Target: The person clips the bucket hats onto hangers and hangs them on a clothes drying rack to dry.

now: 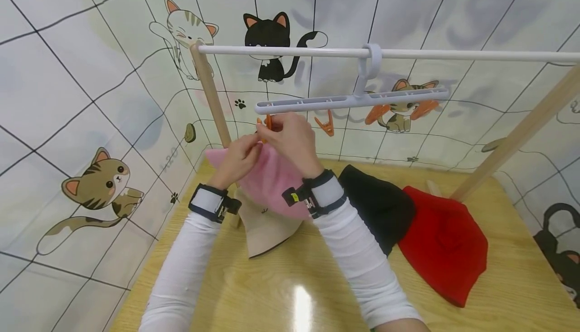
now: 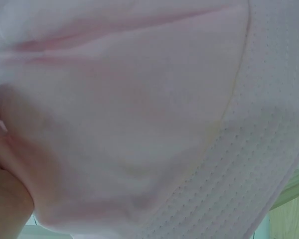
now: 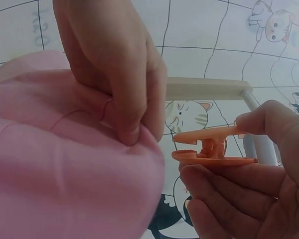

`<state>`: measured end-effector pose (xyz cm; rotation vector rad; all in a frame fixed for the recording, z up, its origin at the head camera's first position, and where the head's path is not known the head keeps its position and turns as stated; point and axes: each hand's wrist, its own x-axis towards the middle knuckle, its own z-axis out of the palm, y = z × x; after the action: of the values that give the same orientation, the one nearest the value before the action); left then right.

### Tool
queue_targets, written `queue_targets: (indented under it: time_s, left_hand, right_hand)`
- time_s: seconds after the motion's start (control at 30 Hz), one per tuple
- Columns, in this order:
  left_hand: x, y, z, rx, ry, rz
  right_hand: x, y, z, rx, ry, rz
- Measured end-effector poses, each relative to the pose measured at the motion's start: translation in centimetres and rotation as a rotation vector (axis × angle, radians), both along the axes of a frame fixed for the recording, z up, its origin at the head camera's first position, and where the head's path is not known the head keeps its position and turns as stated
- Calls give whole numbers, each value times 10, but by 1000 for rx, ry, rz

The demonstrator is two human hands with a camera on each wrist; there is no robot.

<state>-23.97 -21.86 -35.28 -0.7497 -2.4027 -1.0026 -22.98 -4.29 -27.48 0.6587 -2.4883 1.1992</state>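
Observation:
A pink bucket hat (image 1: 272, 181) hangs from my left hand (image 1: 240, 158), whose thumb and fingers pinch its cloth in the right wrist view. My right hand (image 1: 292, 140) squeezes an orange clothespin (image 3: 212, 147) between thumb and fingers, its jaws parted and facing the pinched fold of the hat, a small gap away. The clothespin is at the left end of a pale grey hanger (image 1: 312, 104) that hooks over a white rod (image 1: 317, 52). Pink cloth fills most of the left wrist view, with part of the left hand (image 2: 7, 199) at its edge.
More orange clothespins (image 1: 327, 123) hang along the hanger to the right. Beneath the pink hat lies a beige hat (image 1: 267, 226); a black hat (image 1: 378, 203) and a red hat (image 1: 446, 241) lie on the wooden table (image 1: 254, 296). Wooden posts (image 1: 212, 97) hold up the rod.

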Motion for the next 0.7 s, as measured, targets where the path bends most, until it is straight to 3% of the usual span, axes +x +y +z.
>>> queue_targets:
  time_s: [0.43,0.7]
  left_hand:
    - [-1,5,5,-30,-11,-28]
    - [-1,5,8,-10,20,-36]
  right_hand:
    - [-6,10,-4,-55,-12,56]
    - [-6,13,-5,-66,-65,105]
